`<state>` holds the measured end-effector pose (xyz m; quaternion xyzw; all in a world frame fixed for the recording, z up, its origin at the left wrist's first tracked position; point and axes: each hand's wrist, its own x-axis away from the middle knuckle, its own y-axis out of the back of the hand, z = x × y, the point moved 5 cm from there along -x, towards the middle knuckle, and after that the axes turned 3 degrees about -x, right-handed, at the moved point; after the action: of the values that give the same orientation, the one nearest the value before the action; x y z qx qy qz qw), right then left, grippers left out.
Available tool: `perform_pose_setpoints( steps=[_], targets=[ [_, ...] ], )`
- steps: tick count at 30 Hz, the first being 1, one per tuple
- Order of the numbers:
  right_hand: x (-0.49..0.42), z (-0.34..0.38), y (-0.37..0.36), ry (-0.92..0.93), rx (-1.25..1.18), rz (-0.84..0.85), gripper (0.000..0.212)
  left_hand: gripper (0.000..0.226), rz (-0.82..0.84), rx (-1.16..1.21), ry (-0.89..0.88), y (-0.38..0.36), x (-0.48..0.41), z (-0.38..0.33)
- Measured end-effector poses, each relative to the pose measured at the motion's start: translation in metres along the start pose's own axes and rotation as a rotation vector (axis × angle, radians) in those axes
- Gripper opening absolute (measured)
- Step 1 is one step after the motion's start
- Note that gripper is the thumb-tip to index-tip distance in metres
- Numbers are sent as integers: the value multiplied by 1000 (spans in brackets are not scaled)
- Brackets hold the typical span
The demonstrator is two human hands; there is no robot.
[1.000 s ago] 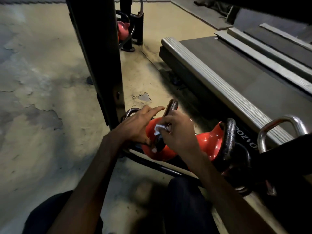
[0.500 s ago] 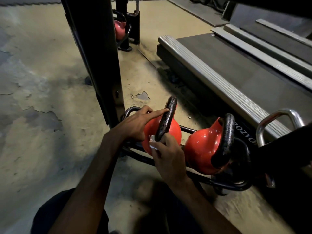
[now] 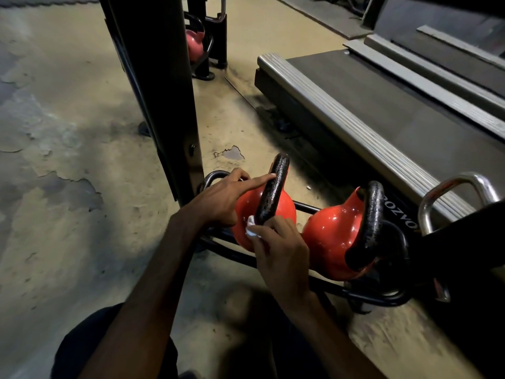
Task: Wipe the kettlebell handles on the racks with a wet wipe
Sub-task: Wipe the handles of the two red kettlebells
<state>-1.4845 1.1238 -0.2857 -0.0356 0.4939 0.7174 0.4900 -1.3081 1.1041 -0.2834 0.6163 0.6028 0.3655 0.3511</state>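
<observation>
right hand point(image 3: 281, 253) is pinching the crumpled white wet wipe point(image 3: 250, 228), having slid it down to the near foot of the rough black handle point(image 3: 273, 192) on the glossy red kettlebell point(image 3: 287, 212), low on the tubular rack point(image 3: 307, 207). left hand point(image 3: 221, 201) is bracing the handle, fingers straight, gripping nothing. this handle is looking nearly done, second kettlebell point(image 3: 330, 242) likely next.

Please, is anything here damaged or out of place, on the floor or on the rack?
The floor coating is peeling in patches at the left, and a chipped spot shows just beyond the kettlebell being wiped. A small white scrap lies on the floor nearby. Nothing else stands out.
</observation>
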Motion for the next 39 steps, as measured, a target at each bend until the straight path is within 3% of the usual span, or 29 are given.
perform_pose_setpoints(
  steps=[6,17,24,32,39],
  targets=[
    [16,-18,5,-80,-305,-78,10,114,-16,4,-13,-1,2,1],
    [10,-46,-20,-703,-747,-331,24,125,7,11,36,-1,4,-3],
    [-8,-75,-27,-752,-817,-59,13,126,14,-3,67,0,7,-7],
    [-15,-87,-33,-782,-907,132,8,127,7,-36,79,3,6,-13],
    [-46,-84,-48,-887,-1083,446,38,125,-3,-55,85,7,7,-17]
  ],
)
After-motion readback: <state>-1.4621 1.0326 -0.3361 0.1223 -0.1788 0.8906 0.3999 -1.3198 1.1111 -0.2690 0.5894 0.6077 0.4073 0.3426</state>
